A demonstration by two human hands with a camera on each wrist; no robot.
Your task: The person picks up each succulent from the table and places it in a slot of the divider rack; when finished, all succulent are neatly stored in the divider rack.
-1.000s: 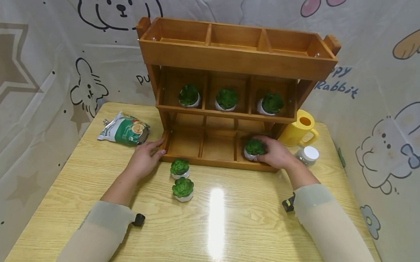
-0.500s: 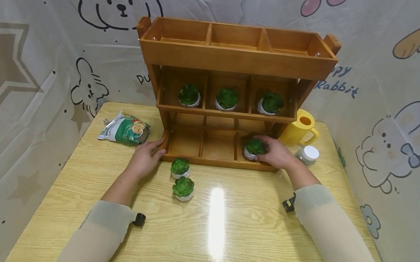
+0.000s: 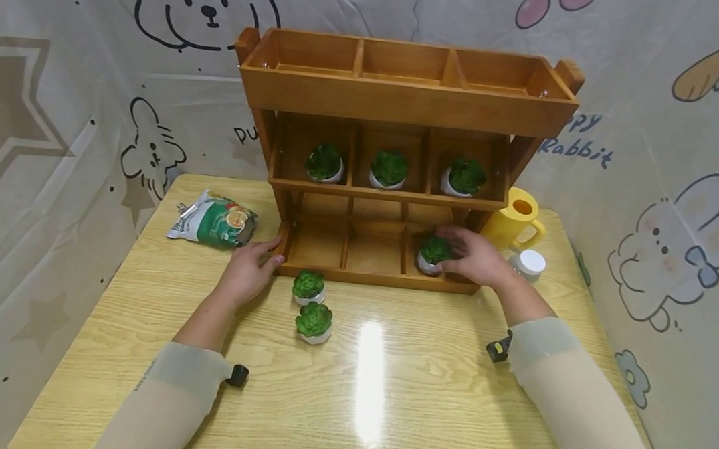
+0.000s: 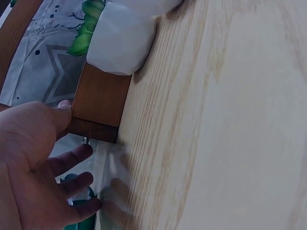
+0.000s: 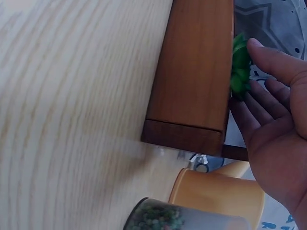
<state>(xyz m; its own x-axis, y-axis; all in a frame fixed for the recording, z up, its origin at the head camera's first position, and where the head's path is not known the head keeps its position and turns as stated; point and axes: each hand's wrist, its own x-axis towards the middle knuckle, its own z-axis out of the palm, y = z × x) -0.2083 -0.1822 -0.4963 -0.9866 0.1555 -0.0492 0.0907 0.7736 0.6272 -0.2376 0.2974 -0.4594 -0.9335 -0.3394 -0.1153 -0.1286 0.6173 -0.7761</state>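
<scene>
A three-tier wooden planter shelf [image 3: 401,104] stands on the table. In the head view my right hand [image 3: 475,258] is at the lower right compartment, around a potted succulent [image 3: 435,252] in a white pot. The right wrist view shows that hand's fingers and thumb extended and spread beside the green leaves [image 5: 241,72]; the pot is hidden behind the front board. At the shelf's lower left corner, my left hand [image 4: 36,167] rests its thumb against the board's end, other fingers extended. Two more succulents, one behind [image 3: 308,287] and one in front [image 3: 314,322], sit on the table before the shelf.
The middle tier holds succulents at left [image 3: 325,163], centre [image 3: 388,169] and right [image 3: 463,177]. A green and white bag [image 3: 214,221] lies left of the shelf. To the right stand a yellow watering can [image 3: 510,221] and a white-lidded jar [image 3: 530,263].
My right hand's fingers have loosened from the succulent's pot, and the hand has shifted slightly. The succulent stays in the lower right compartment. My left hand has stayed at the shelf's corner.
</scene>
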